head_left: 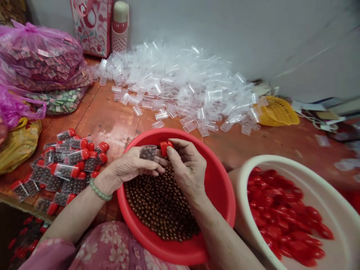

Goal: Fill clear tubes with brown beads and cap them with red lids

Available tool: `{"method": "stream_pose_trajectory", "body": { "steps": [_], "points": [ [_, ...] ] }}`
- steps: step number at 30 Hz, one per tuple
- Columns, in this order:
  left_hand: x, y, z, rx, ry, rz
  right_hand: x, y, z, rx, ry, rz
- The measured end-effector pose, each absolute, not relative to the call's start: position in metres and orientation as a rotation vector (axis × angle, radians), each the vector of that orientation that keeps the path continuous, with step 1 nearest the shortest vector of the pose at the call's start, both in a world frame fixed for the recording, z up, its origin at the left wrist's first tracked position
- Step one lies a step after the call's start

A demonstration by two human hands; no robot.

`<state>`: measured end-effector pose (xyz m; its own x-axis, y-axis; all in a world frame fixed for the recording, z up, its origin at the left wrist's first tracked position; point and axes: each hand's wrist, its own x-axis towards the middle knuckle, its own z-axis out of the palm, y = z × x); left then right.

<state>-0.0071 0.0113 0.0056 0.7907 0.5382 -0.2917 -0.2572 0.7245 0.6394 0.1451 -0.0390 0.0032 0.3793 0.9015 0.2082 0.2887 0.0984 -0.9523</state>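
Observation:
Over a red basin (222, 180) of small brown balls (160, 210), my left hand (135, 163) holds a clear container (148, 152) filled with dark balls, lying on its side. A red cap (165, 147) is pinched between the thumb and fingers of my right hand (187, 167), close to the container's open-looking end. Whether cap and container touch is unclear. To the left lies a pile of filled containers with red caps (74, 156). A white basin (243, 180) on the right holds many loose red caps (284, 213).
Clear plastic containers (180, 86) are heaped across the back of the wooden table (98, 112). A yellow basket (278, 111) stands back right. Filled plastic bags (47, 56) are at the left, with a patterned bag (92, 28) and a bottle (120, 28) behind.

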Motion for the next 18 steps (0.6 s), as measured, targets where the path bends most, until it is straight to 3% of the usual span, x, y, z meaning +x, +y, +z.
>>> {"method": "stream_pose_trajectory", "body": {
  "steps": [18],
  "points": [
    [-0.012,0.018,0.005,0.434,0.364,0.313,0.159,-0.03,0.014,-1.33,-1.065,0.817]
  ]
}}
